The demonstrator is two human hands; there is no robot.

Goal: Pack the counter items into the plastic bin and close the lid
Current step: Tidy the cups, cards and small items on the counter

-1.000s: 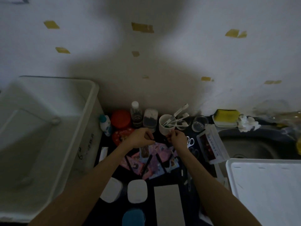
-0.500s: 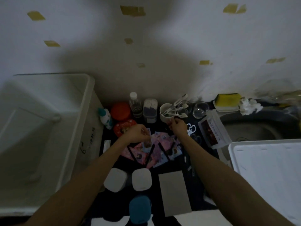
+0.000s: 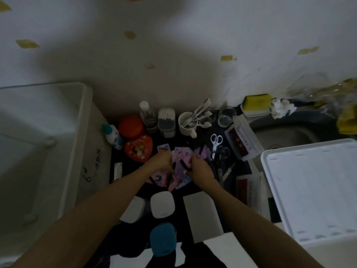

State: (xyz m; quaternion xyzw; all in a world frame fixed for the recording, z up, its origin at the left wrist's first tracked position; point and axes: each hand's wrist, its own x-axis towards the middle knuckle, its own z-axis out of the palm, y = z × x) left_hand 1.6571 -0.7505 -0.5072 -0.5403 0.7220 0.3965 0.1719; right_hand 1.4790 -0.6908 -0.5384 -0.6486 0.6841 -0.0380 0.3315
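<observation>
A big white plastic bin [image 3: 85, 120] stands open at the left of the dark counter. Its white lid [image 3: 309, 190] lies at the right, partly over the sink. In the middle lies a loose pile of pink and purple picture cards [image 3: 182, 152] with dark strips across them. My left hand [image 3: 162, 161] and my right hand [image 3: 201, 169] are side by side on this pile, fingers curled down and pinching cards. The light is dim, and the fingertips are hard to make out.
Along the wall stand a teal-capped bottle [image 3: 113, 135], red jar [image 3: 131, 126], heart tin [image 3: 138, 148], clear bottle [image 3: 147, 117], canister [image 3: 166, 122], mug of toothbrushes [image 3: 186, 124] and glass [image 3: 225, 118]. Scissors [image 3: 216, 141] lie right of the cards. Two white boxes [image 3: 162, 206] and a grey sheet [image 3: 202, 215] lie nearer me.
Both hands have drawn back from beside the mug toward me and settled lower on the card pile. The camera has tilted down.
</observation>
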